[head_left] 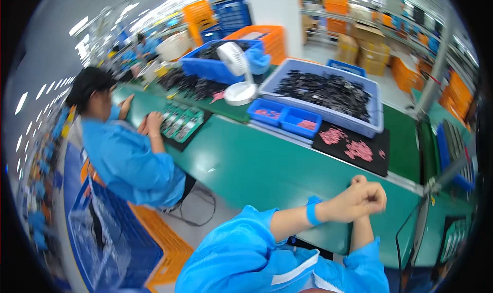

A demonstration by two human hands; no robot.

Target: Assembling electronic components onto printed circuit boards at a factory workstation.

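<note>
At a long green workbench (267, 164), a person's left hand (349, 200) and right hand (372, 194) are clasped together above the bench edge; whether they hold anything cannot be told. Beyond them sits a large grey-blue plastic tray of dark parts (328, 90), then a black mat (354, 149) strewn with small pink pieces (359, 150). A careless sweep of the forearms could likely scatter those loose pieces toward the edge.

Green table (267, 164), blue wristband (312, 211), pink parts (359, 150) on a black mat (336, 148), blue bins (295, 121)
</note>
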